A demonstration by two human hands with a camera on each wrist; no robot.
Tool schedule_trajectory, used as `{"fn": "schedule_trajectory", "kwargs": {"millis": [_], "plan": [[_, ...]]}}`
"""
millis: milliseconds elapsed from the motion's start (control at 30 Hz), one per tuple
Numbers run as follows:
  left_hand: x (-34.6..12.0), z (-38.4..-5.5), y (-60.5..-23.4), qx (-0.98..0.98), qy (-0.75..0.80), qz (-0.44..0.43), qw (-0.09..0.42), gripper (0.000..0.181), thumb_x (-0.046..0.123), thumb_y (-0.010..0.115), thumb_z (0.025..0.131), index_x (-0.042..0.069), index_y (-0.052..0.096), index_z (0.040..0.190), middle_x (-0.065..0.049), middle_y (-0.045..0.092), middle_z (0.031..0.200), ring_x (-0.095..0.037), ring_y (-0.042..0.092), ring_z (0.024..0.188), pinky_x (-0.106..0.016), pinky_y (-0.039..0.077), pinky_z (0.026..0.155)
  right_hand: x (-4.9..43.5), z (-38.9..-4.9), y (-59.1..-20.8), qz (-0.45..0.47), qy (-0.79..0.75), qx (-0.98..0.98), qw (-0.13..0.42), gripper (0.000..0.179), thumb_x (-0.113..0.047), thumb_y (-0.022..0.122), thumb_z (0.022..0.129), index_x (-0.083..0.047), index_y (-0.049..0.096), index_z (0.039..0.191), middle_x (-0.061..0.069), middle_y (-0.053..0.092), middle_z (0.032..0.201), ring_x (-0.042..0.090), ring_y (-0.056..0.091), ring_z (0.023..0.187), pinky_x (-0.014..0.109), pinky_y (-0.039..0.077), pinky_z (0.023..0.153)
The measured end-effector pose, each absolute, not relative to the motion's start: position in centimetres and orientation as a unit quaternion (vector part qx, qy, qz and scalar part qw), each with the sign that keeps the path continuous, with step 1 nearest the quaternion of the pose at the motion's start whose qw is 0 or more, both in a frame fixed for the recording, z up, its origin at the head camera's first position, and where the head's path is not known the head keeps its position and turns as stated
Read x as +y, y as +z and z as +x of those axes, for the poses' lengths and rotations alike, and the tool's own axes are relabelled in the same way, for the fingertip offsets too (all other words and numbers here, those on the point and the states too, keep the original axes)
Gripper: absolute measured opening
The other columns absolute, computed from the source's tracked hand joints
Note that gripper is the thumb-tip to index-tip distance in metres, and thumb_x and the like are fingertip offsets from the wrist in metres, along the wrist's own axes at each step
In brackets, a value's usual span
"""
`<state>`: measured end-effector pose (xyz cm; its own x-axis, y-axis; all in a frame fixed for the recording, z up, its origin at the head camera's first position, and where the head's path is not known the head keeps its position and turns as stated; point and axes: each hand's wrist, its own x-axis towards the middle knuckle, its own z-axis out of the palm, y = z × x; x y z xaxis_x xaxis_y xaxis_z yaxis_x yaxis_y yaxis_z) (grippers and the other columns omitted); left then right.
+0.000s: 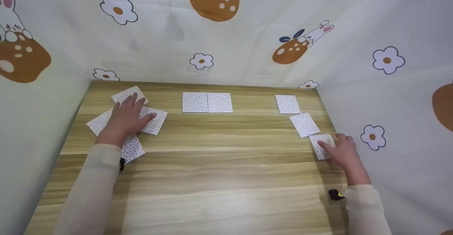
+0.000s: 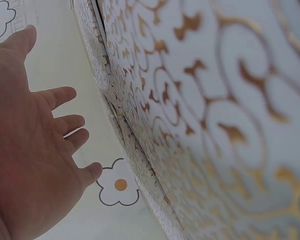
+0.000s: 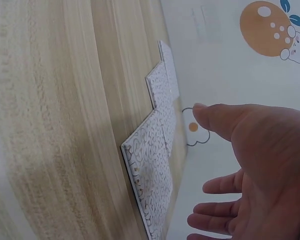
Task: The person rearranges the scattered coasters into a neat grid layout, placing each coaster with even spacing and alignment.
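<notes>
Several square white tiles with a brown-gold scroll pattern lie on the wooden table. My left hand (image 1: 124, 121) is over a loose cluster at the left, fingers spread and holding nothing. It partly hides the far tile (image 1: 124, 95), the left tile (image 1: 99, 121), the right tile (image 1: 155, 120) and the near tile (image 1: 132, 148). In the left wrist view, the fingers (image 2: 65, 96) show apart from a close patterned surface (image 2: 215, 120). Over the nearest tile of the right-hand row (image 1: 319, 148) is my right hand (image 1: 345, 153), thumb and fingers apart. The right wrist view shows that tile (image 3: 150, 165) beside the hand.
Two tiles lie edge to edge, left (image 1: 194, 102) and right (image 1: 220, 102), at the table's back middle. The right row continues with a middle tile (image 1: 304, 124) and a far tile (image 1: 287, 104). Patterned cloth walls (image 1: 155, 51) border the wooden table (image 1: 219, 164) at back and sides.
</notes>
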<state>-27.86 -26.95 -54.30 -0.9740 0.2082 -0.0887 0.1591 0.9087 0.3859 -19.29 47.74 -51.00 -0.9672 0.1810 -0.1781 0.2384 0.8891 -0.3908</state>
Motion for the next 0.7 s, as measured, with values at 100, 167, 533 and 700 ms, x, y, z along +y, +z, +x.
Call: {"fn": "schedule_trajectory", "kwargs": {"millis": [100, 167, 533, 700], "plan": [[-27.0, -27.8, -54.3, 0.975, 0.191, 0.094, 0.066, 0.099, 0.071, 0.045, 0.11, -0.006, 0.03, 0.17, -0.038, 0.01, 0.177, -0.057, 0.008, 0.164, -0.081, 0.002, 0.127, 47.8, -19.3, -51.1, 0.113, -0.205, 0.969, 0.081, 0.11, -0.063, 0.066, 0.105, 0.022, 0.025, 0.161, 0.054, 0.024, 0.158, 0.07, 0.03, 0.147, 0.078, 0.032, 0.121], [-27.0, -27.8, -54.2, 0.975, 0.191, 0.094, 0.066, 0.099, 0.072, 0.044, 0.11, -0.006, 0.029, 0.17, -0.038, 0.01, 0.177, -0.057, 0.008, 0.164, -0.081, 0.002, 0.127, 47.8, -19.3, -51.2, 0.112, -0.202, 0.969, 0.086, 0.112, -0.065, 0.066, 0.105, 0.023, 0.025, 0.161, 0.055, 0.023, 0.158, 0.07, 0.029, 0.146, 0.078, 0.032, 0.121], [-26.9, -27.7, -54.0, 0.975, 0.191, 0.094, 0.065, 0.099, 0.071, 0.043, 0.111, -0.007, 0.029, 0.17, -0.038, 0.009, 0.178, -0.057, 0.008, 0.164, -0.08, 0.002, 0.128, 47.0, -19.3, -52.6, 0.107, -0.175, 0.974, 0.101, 0.12, -0.066, 0.076, 0.097, 0.031, 0.031, 0.15, 0.053, 0.036, 0.143, 0.065, 0.044, 0.131, 0.077, 0.043, 0.112], [-26.8, -27.7, -54.0, 0.975, 0.193, 0.096, 0.064, 0.099, 0.071, 0.044, 0.111, -0.006, 0.029, 0.17, -0.037, 0.01, 0.178, -0.057, 0.008, 0.165, -0.08, 0.001, 0.128, 46.8, -19.5, -53.1, 0.124, -0.171, 0.973, 0.095, 0.112, -0.058, 0.079, 0.097, 0.033, 0.035, 0.146, 0.052, 0.034, 0.142, 0.061, 0.041, 0.127, 0.074, 0.044, 0.111]]}}
